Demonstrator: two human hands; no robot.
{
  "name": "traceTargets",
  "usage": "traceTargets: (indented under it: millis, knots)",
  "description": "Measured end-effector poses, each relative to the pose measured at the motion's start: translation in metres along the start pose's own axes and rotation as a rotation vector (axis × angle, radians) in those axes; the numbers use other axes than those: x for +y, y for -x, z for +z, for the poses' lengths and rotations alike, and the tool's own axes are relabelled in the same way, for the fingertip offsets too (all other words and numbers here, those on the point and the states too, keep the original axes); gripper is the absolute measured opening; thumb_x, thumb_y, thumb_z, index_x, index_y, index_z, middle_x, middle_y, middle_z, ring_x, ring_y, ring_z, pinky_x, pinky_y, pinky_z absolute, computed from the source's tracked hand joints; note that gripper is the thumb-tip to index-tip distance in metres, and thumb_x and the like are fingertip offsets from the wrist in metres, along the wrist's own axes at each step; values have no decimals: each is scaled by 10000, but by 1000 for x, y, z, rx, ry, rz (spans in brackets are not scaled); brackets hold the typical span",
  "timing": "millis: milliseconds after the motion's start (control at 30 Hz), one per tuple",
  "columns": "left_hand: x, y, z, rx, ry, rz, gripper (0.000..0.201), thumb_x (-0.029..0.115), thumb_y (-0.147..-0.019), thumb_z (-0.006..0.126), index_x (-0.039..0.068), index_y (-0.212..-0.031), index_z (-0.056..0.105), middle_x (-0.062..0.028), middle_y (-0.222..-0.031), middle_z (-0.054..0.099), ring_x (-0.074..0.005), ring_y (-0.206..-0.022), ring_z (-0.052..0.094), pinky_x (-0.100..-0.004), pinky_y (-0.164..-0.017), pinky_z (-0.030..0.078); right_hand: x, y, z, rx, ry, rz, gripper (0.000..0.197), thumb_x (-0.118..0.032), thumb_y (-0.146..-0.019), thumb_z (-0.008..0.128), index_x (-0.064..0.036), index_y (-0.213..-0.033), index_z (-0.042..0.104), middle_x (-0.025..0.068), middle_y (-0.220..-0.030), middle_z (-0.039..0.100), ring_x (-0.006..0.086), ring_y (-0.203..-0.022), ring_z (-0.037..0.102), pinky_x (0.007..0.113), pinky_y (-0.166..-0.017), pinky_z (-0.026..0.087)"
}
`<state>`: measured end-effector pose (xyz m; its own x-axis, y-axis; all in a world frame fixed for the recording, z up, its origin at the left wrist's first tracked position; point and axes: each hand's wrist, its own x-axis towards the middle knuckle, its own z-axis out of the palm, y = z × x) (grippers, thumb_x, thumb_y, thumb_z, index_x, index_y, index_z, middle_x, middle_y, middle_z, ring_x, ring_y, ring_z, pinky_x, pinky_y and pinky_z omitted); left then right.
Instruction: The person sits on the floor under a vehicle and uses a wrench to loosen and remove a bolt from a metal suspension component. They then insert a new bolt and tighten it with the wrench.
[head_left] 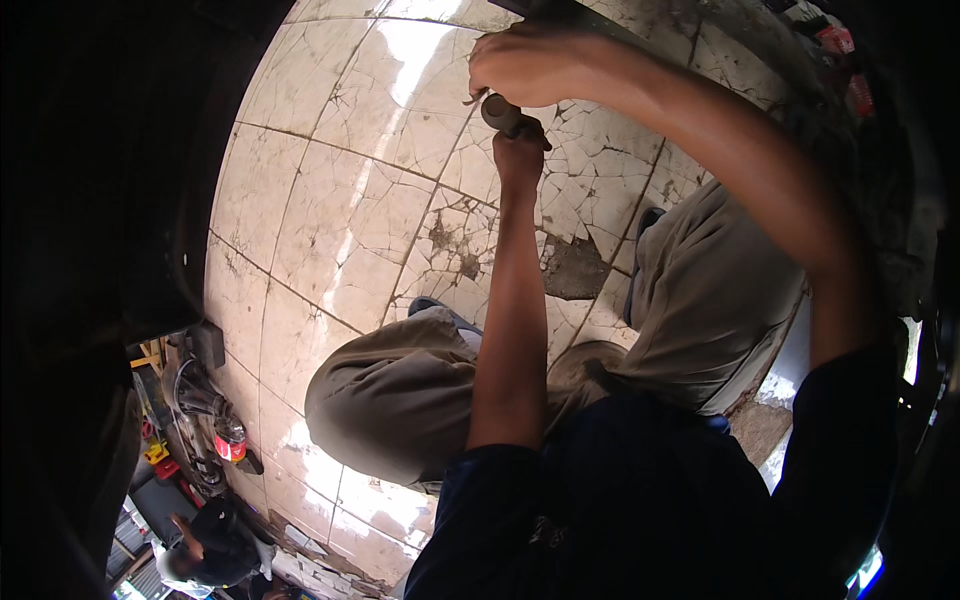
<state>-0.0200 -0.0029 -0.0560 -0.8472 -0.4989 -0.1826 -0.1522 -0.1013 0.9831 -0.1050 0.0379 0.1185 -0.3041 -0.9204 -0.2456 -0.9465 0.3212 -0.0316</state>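
My left hand (519, 160) reaches out over the tiled floor, its fingers closed round a dark metal part with a round, cup-like end (498, 112). Just beyond, my right hand (525, 68) bends in from the right with its fingers curled downward, close above that part. A thin, hooked dark tip (470, 101) shows beneath the right fingers. What the right hand grips is hidden behind its back and knuckles. A dark bar-like thing (560, 12) lies at the top edge, beyond the right hand.
Cracked cream tiles (320, 210) cover the floor, with a broken hole (575, 268) between my knees. Tools and metal parts (190, 400) lie at lower left, beside a bottle with a red label (230, 442). Another person (210, 545) is at the lower left. Red packages (845, 60) are at upper right.
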Motion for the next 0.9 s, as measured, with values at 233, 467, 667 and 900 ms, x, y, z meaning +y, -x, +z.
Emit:
traceTargets:
  millis: [233, 467, 667, 900]
  knots:
    - [-8, -2, -1, 33, 52, -8, 187, 129, -829, 510, 15, -729, 620, -71, -622, 631, -170, -606, 603, -320, -604, 458, -6, 2, -3, -46, -24, 0, 390, 85, -775, 514, -33, -1099, 694, 104, -1165, 653, 262, -1148, 588, 360, -938, 506]
    - [-5, 0, 0, 45, 74, -18, 191, 131, -827, 503, 13, -730, 616, -76, -623, 629, -171, -602, 600, -317, -604, 458, -1, 0, 4, 3, -5, -26, 393, 78, -788, 508, -28, -1129, 671, 103, -1179, 648, 263, -1174, 572, 361, -972, 489]
    - [6, 3, 4, 19, 43, -25, 205, 73, -824, 428, 13, -752, 610, -84, -653, 618, -181, -635, 610, -320, -636, 464, 12, -5, 7, 16, -4, 83, 432, 94, -790, 472, -26, -1158, 663, 127, -1193, 645, 272, -1191, 560, 367, -993, 473]
    - [3, 3, 1, 13, -12, -16, 202, 44, -798, 406, 8, -754, 599, -83, -659, 611, -177, -628, 605, -325, -642, 472, 5, -1, 5, -102, -244, -78, 463, 108, -781, 501, -44, -1190, 656, 123, -1248, 627, 285, -1239, 530, 364, -1044, 436]
